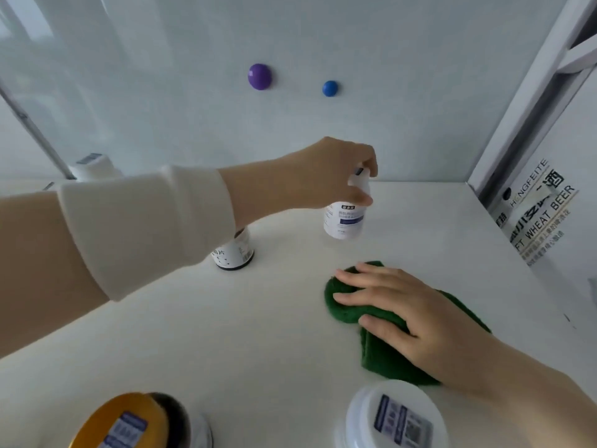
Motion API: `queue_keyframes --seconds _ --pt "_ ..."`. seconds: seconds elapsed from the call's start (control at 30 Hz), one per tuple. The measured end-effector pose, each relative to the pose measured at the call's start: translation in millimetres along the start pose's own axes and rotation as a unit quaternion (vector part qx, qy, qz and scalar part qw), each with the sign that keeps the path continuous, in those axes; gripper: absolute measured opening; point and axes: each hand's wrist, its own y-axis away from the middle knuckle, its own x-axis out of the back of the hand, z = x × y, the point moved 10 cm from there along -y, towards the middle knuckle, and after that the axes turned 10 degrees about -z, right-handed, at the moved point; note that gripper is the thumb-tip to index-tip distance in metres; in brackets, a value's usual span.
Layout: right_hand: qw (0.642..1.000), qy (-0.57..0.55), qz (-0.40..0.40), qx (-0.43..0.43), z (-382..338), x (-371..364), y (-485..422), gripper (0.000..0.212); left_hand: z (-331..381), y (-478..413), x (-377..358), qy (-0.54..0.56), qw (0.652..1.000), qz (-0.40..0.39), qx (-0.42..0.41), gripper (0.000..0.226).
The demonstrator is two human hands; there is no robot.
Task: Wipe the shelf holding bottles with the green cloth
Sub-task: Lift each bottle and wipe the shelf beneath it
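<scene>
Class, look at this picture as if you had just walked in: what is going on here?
A person is cleaning a white shelf. The right hand presses flat on the green cloth, which lies on the shelf. The left hand grips the top of a white spray bottle farther back.

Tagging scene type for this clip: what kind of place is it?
Likely an office storage corner: white shelf with a spray bottle, a glossy board behind with a purple magnet and a blue magnet, a beer carton at right.
</scene>
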Motion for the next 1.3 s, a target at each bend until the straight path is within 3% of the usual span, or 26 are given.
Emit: queue_keyframes --seconds 0.13,0.23,0.37,0.47,0.53,0.63,0.7,0.8,0.87,0.93,1.07,1.17,1.3 --pt "0.998 0.011 -0.022 0.05 -26.4 -12.7 -45.3 0.052 -9.5 -0.2 48.7 0.017 0.997 0.08 0.002 0.044" --pt "0.999 0.029 0.021 0.037 -17.3 -2.9 -76.7 0.053 -13.4 2.9 68.1 0.03 0.993 0.115 0.003 0.043" --pt "0.985 0.041 0.128 -0.111 79.1 48.2 -78.7 0.036 -17.1 4.4 77.3 0.024 0.991 0.129 0.018 0.041" --pt "0.941 0.083 0.184 -0.27 153.5 88.2 -36.7 0.035 -18.4 7.1 79.6 0.012 0.991 0.129 0.027 0.042" --pt "0.909 0.097 0.208 -0.349 179.8 103.7 -16.5 0.037 -17.0 10.3 81.3 0.0 0.991 0.134 0.025 0.042" --pt "0.883 0.097 0.223 -0.402 177.4 104.1 -20.7 0.038 -13.8 14.2 81.5 -0.01 0.99 0.139 0.016 0.041" --pt "0.917 0.087 0.182 -0.343 141.7 83.5 -49.8 0.039 -10.9 13.9 79.8 -0.012 0.991 0.136 0.01 0.042" --pt "0.99 0.065 0.055 -0.116 41.3 24.8 -105.7 0.04 -5.7 10.1 78.1 -0.004 0.991 0.133 0.007 0.042" --pt "0.998 0.064 -0.003 -0.029 -5.8 -1.6 -120.4 0.04 -2.8 6.6 76.2 0.003 0.992 0.127 0.008 0.043" --pt "0.998 0.059 -0.005 -0.013 -7.5 -2.2 -127.7 0.039 -1.4 3.2 73.5 0.005 0.993 0.121 0.01 0.042" --pt "0.988 0.051 0.086 -0.117 73.8 45.4 -119.9 0.037 -1.3 -2.2 68.5 0.01 0.993 0.117 0.017 0.042" --pt "0.955 0.078 0.168 -0.233 142.8 86.0 -76.8 0.035 -0.8 -1.7 68.7 0.016 0.992 0.121 0.011 0.041" --pt "0.908 0.092 0.208 -0.353 186.7 107.6 -19.3 0.038 0.6 7.7 69.2 0.018 0.992 0.125 0.003 0.041"
